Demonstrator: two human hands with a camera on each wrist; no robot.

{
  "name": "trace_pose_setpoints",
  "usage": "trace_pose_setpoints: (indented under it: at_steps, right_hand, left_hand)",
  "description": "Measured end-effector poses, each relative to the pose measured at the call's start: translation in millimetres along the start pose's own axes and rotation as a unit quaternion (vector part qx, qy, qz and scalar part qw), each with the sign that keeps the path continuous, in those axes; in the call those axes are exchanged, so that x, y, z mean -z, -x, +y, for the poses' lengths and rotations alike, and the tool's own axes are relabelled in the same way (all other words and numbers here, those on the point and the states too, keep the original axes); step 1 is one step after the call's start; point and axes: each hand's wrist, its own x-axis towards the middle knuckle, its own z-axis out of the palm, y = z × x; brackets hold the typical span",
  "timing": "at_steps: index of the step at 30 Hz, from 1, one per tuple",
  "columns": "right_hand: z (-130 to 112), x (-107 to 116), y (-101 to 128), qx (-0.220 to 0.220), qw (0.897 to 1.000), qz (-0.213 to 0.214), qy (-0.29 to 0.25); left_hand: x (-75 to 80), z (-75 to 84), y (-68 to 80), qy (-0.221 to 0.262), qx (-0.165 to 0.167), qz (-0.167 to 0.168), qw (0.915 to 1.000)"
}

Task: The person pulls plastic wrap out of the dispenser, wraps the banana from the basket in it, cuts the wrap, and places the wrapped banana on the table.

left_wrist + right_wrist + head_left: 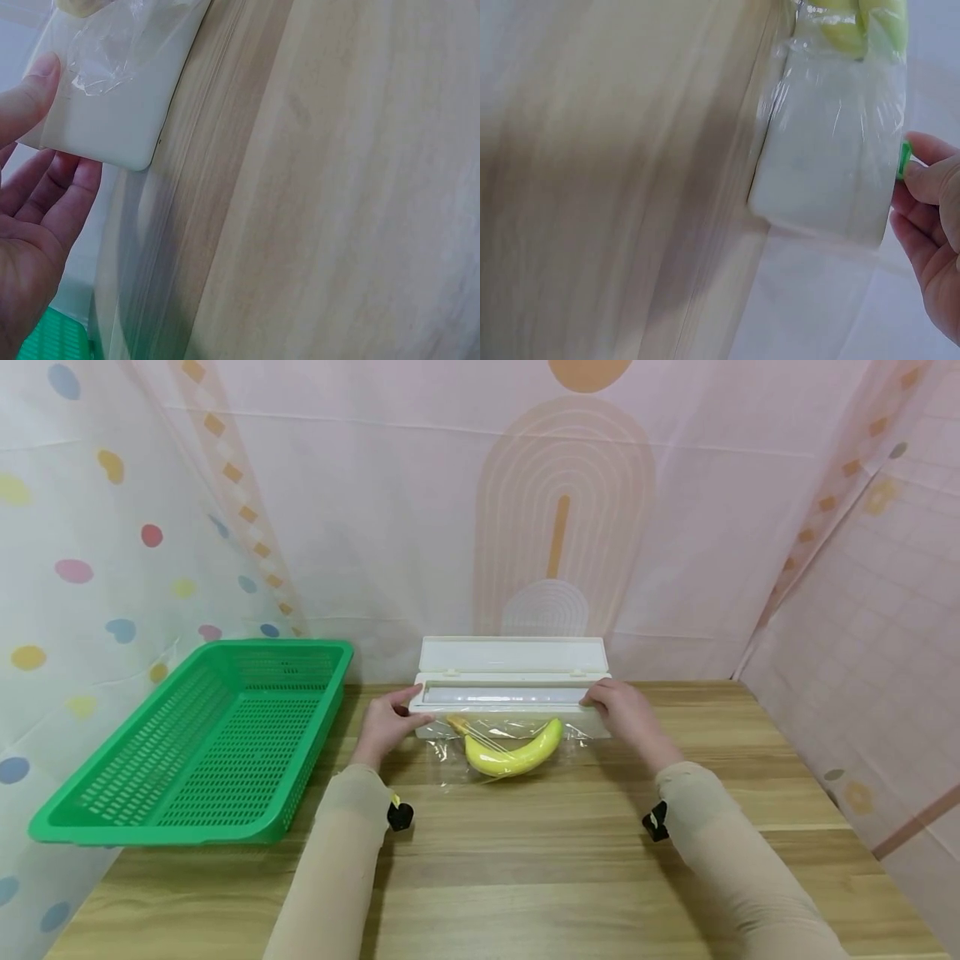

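Observation:
A white plastic wrap dispenser (pixel 517 677) lies at the back of the table with its long lid (pixel 513 653) raised; a pale roll (pixel 502 695) shows inside. Clear film (pixel 442 768) hangs from its front edge over a yellow banana (pixel 517 762) with a greenish tip. My left hand (pixel 385 724) grips the dispenser's left end, thumb (pixel 41 90) on the front face and fingers bent behind it. At the right end, my right hand (pixel 628 714) pinches a small green slider (pixel 904 159) on the dispenser's edge between thumb and index finger.
A green perforated basket (pixel 315 752) stands on the left of the wood-grain table (pixel 525 877). Patterned curtains (pixel 360 527) hang behind and at both sides. Small black devices (pixel 401 815) are worn at both wrists, over beige sleeves.

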Motion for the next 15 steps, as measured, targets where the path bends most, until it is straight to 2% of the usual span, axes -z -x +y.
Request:
trace_pose_setpoints:
  at_steps: [15]
  right_hand:
    - [8.9,2.9,11.3,-0.006,1.0,0.014,0.013]
  left_hand:
    - [1.4,-2.3,1.1,-0.002,0.005,0.0,1.0]
